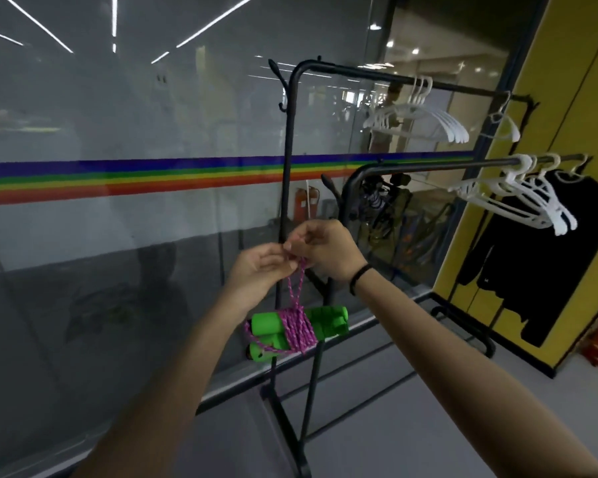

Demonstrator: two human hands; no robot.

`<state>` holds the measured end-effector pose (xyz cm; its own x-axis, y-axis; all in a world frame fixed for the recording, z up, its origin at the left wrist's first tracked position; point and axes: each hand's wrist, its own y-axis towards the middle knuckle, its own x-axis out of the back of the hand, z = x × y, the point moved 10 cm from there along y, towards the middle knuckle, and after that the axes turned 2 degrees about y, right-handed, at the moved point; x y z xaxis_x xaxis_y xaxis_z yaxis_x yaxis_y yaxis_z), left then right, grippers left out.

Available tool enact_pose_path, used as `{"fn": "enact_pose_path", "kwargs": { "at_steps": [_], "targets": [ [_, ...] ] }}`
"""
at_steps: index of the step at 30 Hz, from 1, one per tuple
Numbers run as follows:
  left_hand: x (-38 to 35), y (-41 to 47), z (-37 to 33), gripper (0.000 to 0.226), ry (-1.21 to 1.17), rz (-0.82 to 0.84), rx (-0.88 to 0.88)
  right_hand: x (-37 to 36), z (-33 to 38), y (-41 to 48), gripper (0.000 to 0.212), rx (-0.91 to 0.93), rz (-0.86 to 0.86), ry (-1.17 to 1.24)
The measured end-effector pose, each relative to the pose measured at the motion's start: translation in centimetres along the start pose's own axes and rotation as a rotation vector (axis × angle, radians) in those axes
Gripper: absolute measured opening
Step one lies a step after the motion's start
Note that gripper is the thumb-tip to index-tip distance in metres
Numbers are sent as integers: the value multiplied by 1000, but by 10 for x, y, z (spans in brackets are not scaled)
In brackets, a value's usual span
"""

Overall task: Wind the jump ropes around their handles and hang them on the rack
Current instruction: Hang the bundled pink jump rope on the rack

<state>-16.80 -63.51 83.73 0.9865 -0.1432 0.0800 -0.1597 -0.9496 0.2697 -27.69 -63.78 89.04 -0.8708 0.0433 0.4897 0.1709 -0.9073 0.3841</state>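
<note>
1. At the far left a rainbow stripe point(118, 177) runs across the glass wall point(83, 98) and on behind the hands. Nothing of the task is there.
2. The left hand point(256, 267) is raised in front of the rack's near upright. Its thumb and fingers are curled in and pinch the top of the rope loop point(299, 284).
3. The jump rope point(299, 327) hangs in the air below both hands, carried only by that loop. Its two green foam handles point(328, 319) lie side by side, roughly level, bound round the middle by many turns of pink-and-purple braided cord. A short slack bight sticks out at the bundle's left end.
4. The bundle looks light. The cord is soft and limp, and the foam is squashy and likely grippy. The loop is the place to hold for hanging. To carry it, a grip across the windings would keep the turns from slackening.
5. The right hand point(325, 248), with a dark wristband point(359, 276), pinches the same loop from the right, its fingertips meeting those of the left hand.
6. The black garment rack point(288, 150) stands just behind the hands. A hook point(280, 84) sits near its top left corner, well above the bundle. The loop probably has to be spread open to pass over it.
7. Farther right, white hangers point(415, 117) hang on the top rail and more on the lower rail. A black garment point(532, 270) hangs at the lower rail's right end.
</note>
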Motion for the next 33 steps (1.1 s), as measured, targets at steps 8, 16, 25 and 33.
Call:
{"fn": "enact_pose_path", "kwargs": {
  "at_steps": [8, 16, 25, 33],
  "targets": [
    [-26, 132, 34, 20, 6, 120, -44, 48, -77, 68, 21, -181, -166, -149],
    [-67, 206, 48, 18, 15, 280, -126, 81, -103, 81, 7, -200, -484, -420],
    [-92, 219, 81, 26, -34, 416, -60, 78, -124, 63, 11, -234, -605, -444],
    [-87, 208, 87, 24, -99, 412, -26, 74, -133, 65, 9, -288, -578, -470]
  ]
}}
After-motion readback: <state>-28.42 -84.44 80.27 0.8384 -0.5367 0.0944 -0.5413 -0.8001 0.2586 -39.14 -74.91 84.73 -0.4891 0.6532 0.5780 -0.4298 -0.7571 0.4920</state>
